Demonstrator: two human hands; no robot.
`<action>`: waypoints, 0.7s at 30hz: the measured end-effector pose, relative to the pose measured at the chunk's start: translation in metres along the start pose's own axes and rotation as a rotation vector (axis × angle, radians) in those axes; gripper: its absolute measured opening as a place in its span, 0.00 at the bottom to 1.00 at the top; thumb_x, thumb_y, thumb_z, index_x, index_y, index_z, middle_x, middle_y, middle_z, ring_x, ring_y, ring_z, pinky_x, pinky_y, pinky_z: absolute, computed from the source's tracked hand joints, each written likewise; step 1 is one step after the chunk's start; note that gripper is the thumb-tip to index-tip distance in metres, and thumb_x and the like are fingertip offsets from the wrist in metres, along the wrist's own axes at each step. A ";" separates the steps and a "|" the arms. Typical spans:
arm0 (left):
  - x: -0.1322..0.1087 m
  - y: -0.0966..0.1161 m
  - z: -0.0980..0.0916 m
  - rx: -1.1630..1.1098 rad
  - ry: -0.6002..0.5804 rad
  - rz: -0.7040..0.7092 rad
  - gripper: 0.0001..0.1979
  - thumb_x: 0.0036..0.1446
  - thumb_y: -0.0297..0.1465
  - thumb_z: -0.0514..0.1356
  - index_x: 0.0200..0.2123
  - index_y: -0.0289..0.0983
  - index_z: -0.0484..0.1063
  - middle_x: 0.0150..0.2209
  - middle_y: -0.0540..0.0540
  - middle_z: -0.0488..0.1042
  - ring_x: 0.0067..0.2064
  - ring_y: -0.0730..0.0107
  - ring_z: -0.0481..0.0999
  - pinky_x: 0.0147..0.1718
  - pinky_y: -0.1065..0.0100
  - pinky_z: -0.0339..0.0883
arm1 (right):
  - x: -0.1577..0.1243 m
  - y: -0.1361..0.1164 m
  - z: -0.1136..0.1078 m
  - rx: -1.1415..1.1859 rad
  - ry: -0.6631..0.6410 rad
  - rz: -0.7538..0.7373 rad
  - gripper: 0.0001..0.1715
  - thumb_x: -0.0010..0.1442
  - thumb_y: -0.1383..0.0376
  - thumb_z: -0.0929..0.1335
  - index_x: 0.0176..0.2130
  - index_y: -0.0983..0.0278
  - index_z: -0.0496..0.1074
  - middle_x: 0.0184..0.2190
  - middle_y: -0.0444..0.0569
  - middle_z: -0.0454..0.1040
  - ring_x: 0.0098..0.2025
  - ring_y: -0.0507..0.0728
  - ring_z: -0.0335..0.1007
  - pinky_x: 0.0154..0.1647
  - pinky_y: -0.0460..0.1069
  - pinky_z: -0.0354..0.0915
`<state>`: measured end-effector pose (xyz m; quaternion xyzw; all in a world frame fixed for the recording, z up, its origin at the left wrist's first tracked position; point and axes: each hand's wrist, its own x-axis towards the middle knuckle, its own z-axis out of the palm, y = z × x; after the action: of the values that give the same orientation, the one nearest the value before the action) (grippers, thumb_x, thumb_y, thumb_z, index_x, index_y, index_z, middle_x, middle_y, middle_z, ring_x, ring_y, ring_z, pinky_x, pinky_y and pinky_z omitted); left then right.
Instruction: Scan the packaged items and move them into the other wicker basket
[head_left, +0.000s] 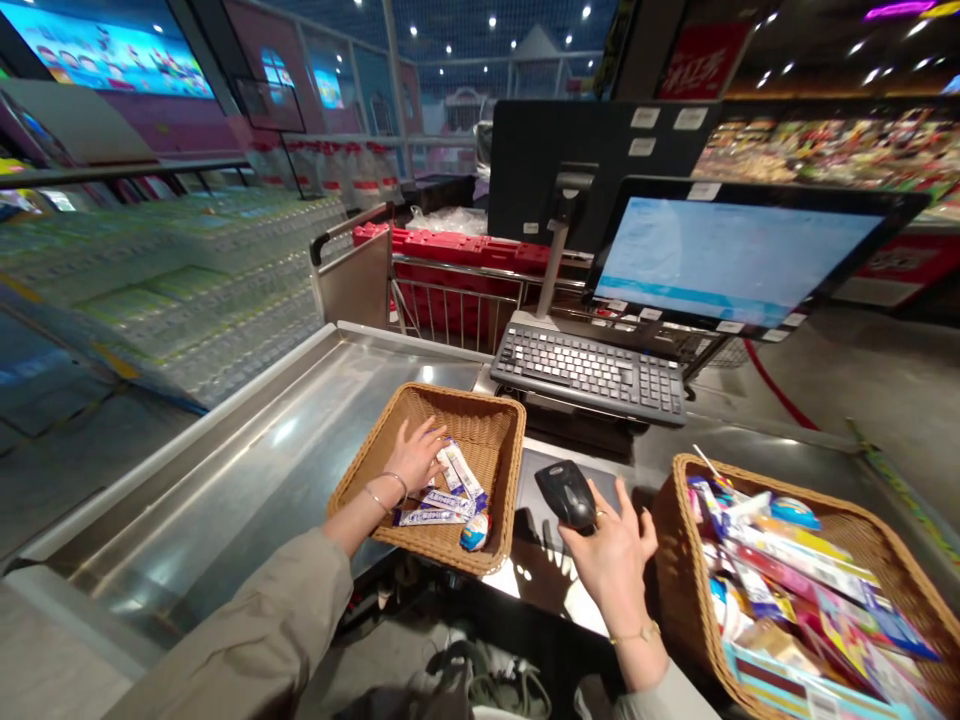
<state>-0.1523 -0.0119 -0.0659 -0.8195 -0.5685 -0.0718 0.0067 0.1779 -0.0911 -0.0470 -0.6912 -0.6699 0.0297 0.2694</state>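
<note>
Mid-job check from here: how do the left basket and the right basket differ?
The left basket holds a few slim wrapped packets and a blue-and-white item; the right basket is heaped with mixed packages. The left hand is inside the left basket, while neither hand is in the right basket. The left basket lies within the picture; the right basket is cut off by its edge. Both are brown and woven.
</note>
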 end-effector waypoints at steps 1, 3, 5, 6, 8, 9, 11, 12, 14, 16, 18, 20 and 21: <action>-0.001 -0.004 0.001 0.001 -0.026 0.013 0.18 0.56 0.34 0.61 0.51 0.46 0.72 0.62 0.43 0.66 0.68 0.52 0.53 0.63 0.35 0.32 | -0.001 0.000 0.001 0.000 0.005 0.002 0.13 0.51 0.56 0.65 0.31 0.59 0.76 0.51 0.47 0.75 0.66 0.65 0.50 0.63 0.65 0.39; -0.001 -0.010 0.005 0.000 -0.078 0.047 0.18 0.54 0.33 0.62 0.50 0.46 0.72 0.61 0.43 0.67 0.67 0.52 0.54 0.63 0.36 0.32 | -0.002 0.000 0.003 0.003 0.014 0.008 0.13 0.50 0.56 0.65 0.30 0.59 0.76 0.50 0.47 0.75 0.65 0.65 0.51 0.63 0.65 0.39; -0.001 -0.013 0.009 -0.001 -0.134 0.086 0.18 0.53 0.32 0.63 0.48 0.45 0.73 0.60 0.44 0.68 0.67 0.53 0.55 0.63 0.37 0.33 | -0.003 0.001 0.004 0.007 0.014 0.007 0.13 0.50 0.56 0.65 0.28 0.59 0.75 0.50 0.46 0.76 0.65 0.65 0.51 0.63 0.65 0.38; 0.000 -0.014 0.011 0.001 -0.162 0.101 0.18 0.52 0.32 0.64 0.48 0.45 0.73 0.60 0.44 0.68 0.67 0.53 0.56 0.63 0.37 0.34 | -0.004 0.001 0.005 0.009 0.013 0.009 0.13 0.50 0.55 0.64 0.28 0.59 0.75 0.50 0.46 0.76 0.65 0.65 0.51 0.62 0.65 0.38; 0.002 -0.014 0.014 0.016 -0.214 0.121 0.18 0.52 0.32 0.64 0.48 0.44 0.72 0.60 0.44 0.68 0.66 0.53 0.56 0.63 0.38 0.36 | -0.004 0.003 0.007 0.010 0.011 0.014 0.14 0.50 0.55 0.64 0.27 0.59 0.75 0.49 0.47 0.76 0.65 0.65 0.52 0.62 0.65 0.38; 0.003 -0.013 0.015 0.027 -0.234 0.126 0.18 0.52 0.32 0.64 0.48 0.44 0.72 0.61 0.44 0.67 0.67 0.53 0.56 0.63 0.38 0.36 | -0.004 0.004 0.008 0.009 0.012 0.018 0.14 0.50 0.55 0.64 0.27 0.58 0.76 0.49 0.46 0.76 0.64 0.65 0.52 0.62 0.65 0.39; 0.007 -0.013 0.019 0.047 -0.262 0.142 0.19 0.52 0.32 0.64 0.49 0.44 0.71 0.61 0.44 0.67 0.67 0.53 0.55 0.63 0.39 0.38 | -0.005 0.007 0.010 0.007 0.022 0.029 0.14 0.50 0.54 0.64 0.26 0.58 0.76 0.48 0.46 0.77 0.64 0.65 0.52 0.62 0.65 0.39; 0.009 -0.013 0.021 0.054 -0.270 0.155 0.20 0.51 0.32 0.64 0.49 0.44 0.71 0.61 0.43 0.67 0.67 0.53 0.56 0.63 0.39 0.38 | -0.006 0.008 0.011 0.005 0.024 0.030 0.14 0.50 0.54 0.64 0.26 0.58 0.75 0.48 0.46 0.77 0.64 0.65 0.52 0.62 0.65 0.40; 0.015 -0.014 0.026 0.059 -0.277 0.193 0.20 0.51 0.32 0.65 0.49 0.44 0.71 0.60 0.43 0.68 0.66 0.54 0.57 0.63 0.41 0.39 | -0.007 0.011 0.013 0.000 0.021 0.024 0.15 0.51 0.53 0.64 0.26 0.58 0.75 0.48 0.46 0.77 0.65 0.65 0.52 0.62 0.65 0.40; 0.022 -0.016 0.034 0.057 -0.278 0.231 0.20 0.51 0.33 0.65 0.49 0.45 0.71 0.59 0.44 0.69 0.65 0.56 0.58 0.63 0.44 0.41 | -0.008 0.014 0.014 -0.010 0.019 0.015 0.16 0.51 0.53 0.64 0.28 0.58 0.76 0.49 0.46 0.76 0.65 0.65 0.51 0.62 0.65 0.40; 0.029 -0.018 0.043 0.052 -0.281 0.254 0.19 0.51 0.33 0.65 0.48 0.45 0.71 0.58 0.45 0.70 0.65 0.57 0.59 0.63 0.45 0.43 | -0.008 0.015 0.015 -0.022 0.027 0.010 0.16 0.51 0.53 0.64 0.29 0.59 0.76 0.49 0.47 0.76 0.65 0.65 0.51 0.62 0.65 0.40; 0.036 -0.021 0.053 0.049 -0.288 0.269 0.17 0.52 0.32 0.64 0.47 0.46 0.72 0.58 0.46 0.71 0.65 0.57 0.60 0.62 0.45 0.45 | -0.009 0.017 0.016 -0.035 0.034 0.009 0.16 0.51 0.53 0.64 0.29 0.59 0.76 0.49 0.46 0.76 0.65 0.65 0.52 0.62 0.64 0.40; 0.040 -0.023 0.058 0.047 -0.294 0.276 0.16 0.53 0.32 0.64 0.47 0.46 0.72 0.57 0.46 0.71 0.64 0.58 0.60 0.62 0.46 0.45 | -0.009 0.018 0.017 -0.042 0.034 0.010 0.16 0.51 0.53 0.64 0.29 0.58 0.76 0.49 0.46 0.76 0.64 0.65 0.52 0.62 0.64 0.40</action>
<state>-0.1542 0.0386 -0.1202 -0.8910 -0.4471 0.0634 -0.0473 0.1865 -0.0932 -0.0716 -0.7004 -0.6623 0.0053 0.2662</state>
